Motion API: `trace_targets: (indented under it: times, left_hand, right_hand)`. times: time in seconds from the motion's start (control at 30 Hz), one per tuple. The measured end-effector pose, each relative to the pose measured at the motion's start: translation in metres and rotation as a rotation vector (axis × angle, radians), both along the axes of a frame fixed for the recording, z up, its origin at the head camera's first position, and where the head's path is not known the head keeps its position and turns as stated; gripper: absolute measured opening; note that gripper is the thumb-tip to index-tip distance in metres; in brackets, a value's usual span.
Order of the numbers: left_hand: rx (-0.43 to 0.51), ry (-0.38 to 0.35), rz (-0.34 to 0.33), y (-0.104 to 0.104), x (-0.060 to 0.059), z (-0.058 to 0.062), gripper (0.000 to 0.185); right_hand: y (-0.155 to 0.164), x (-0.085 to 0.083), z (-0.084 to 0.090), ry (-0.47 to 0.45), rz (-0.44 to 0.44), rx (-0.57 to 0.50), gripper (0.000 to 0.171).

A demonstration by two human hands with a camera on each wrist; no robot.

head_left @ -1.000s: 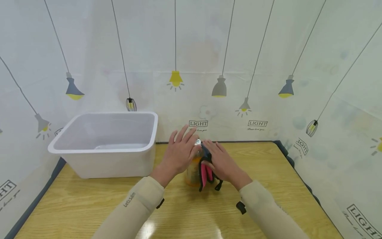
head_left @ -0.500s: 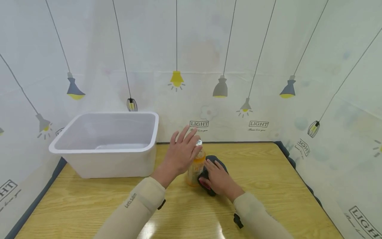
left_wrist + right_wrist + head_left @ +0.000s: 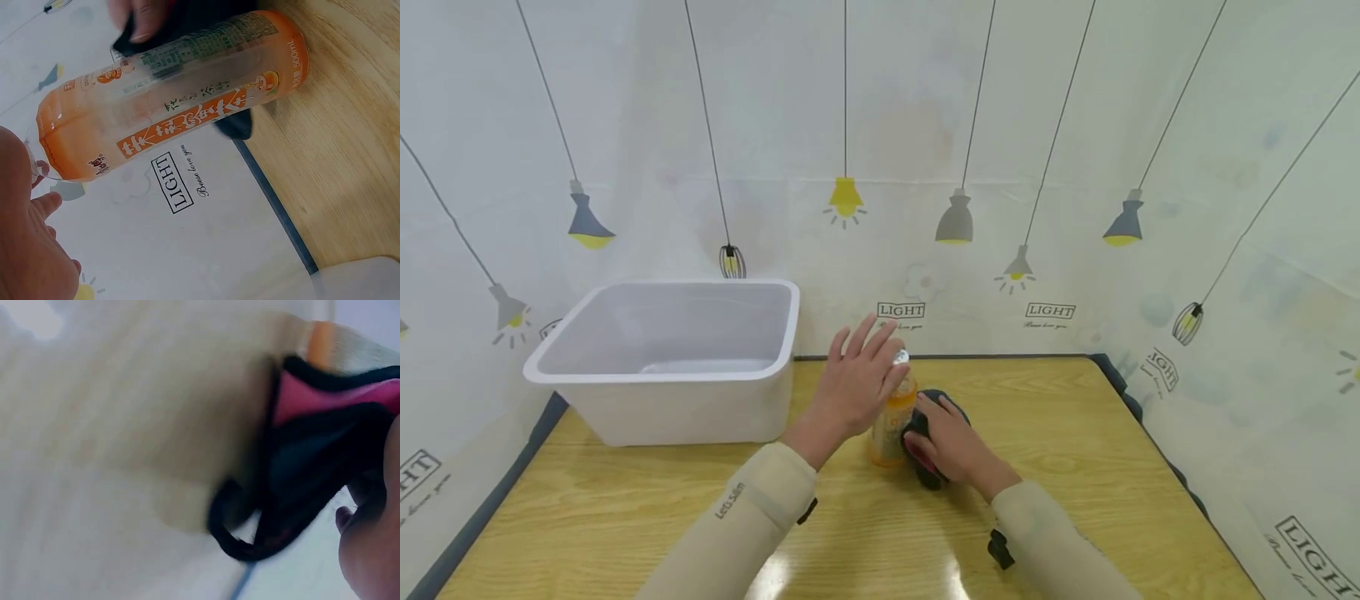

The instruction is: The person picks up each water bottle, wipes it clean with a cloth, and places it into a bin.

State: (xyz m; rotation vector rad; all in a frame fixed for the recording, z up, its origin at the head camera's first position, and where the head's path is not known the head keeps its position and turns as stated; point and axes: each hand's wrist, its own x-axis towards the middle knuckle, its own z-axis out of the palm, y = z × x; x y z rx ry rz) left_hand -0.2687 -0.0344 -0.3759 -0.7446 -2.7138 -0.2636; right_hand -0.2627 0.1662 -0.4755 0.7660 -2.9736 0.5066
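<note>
1. Since one second ago, the right hand (image 3: pixel 958 442) has moved lower and nearer the person, taking the pouch (image 3: pixel 312 462) with it; the pouch's pink lining (image 3: pixel 312 394), broadly exposed then, now shows in the head view only as a narrow strip. Since half a second ago, both have shifted only slightly.
2. The left hand (image 3: pixel 853 387) has held its position at the top of the bottle (image 3: pixel 181 100).
3. Left fingers: thumb and index pinch the bottle at the neck, just under the cap (image 3: pixel 901 357); the remaining fingers are extended and spread.
4. Right fingers: thumb near the lining, the others extended over the pouch's far side, gripping the fabric between them. The span is small; part of the grip is hidden.
5. Bottle: upright on the table (image 3: pixel 587 517), clear plastic with an orange-and-white label.
6. Pouch: black outside, to the right of the bottle and just beside it; overlap hides whether the two touch. A black loop (image 3: pixel 215 519) extends from one end. The right wrist view is blurred.
7. Tub (image 3: pixel 662 408): white, on the table, left of the bottle.
8. Backdrop (image 3: pixel 790 83): pale, printed with hanging lamps, behind the table.
</note>
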Motion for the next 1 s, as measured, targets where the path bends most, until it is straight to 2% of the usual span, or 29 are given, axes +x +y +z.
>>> trace_targets:
  times: [0.13, 0.23, 0.37, 0.6, 0.77, 1.0]
  left_hand:
    - [-0.001, 0.008, 0.004, 0.0, 0.0, 0.0, 0.048]
    - [-0.002, 0.009, 0.008, 0.0, 0.0, -0.001, 0.048]
    - [-0.011, 0.009, 0.014, 0.0, 0.0, -0.001, 0.049]
    - [-0.026, 0.001, 0.02, 0.001, 0.0, -0.002, 0.051]
    - [-0.03, -0.001, 0.021, 0.001, 0.0, -0.001, 0.051]
    - [-0.019, -0.017, 0.019, 0.001, 0.001, -0.001, 0.05]
  right_hand:
    - [0.0, -0.002, 0.022, 0.1, 0.027, 0.003, 0.062]
    - [0.001, -0.002, 0.037, 0.159, 0.035, 0.052, 0.064]
    - [0.0, -0.001, 0.055, 0.196, 0.031, 0.092, 0.064]
    - [-0.006, -0.001, 0.082, 0.24, 0.02, 0.088, 0.063]
    - [-0.01, -0.001, 0.09, 0.216, 0.016, 0.151, 0.066]
    - [-0.008, 0.0, 0.087, 0.199, 0.018, 0.177, 0.066]
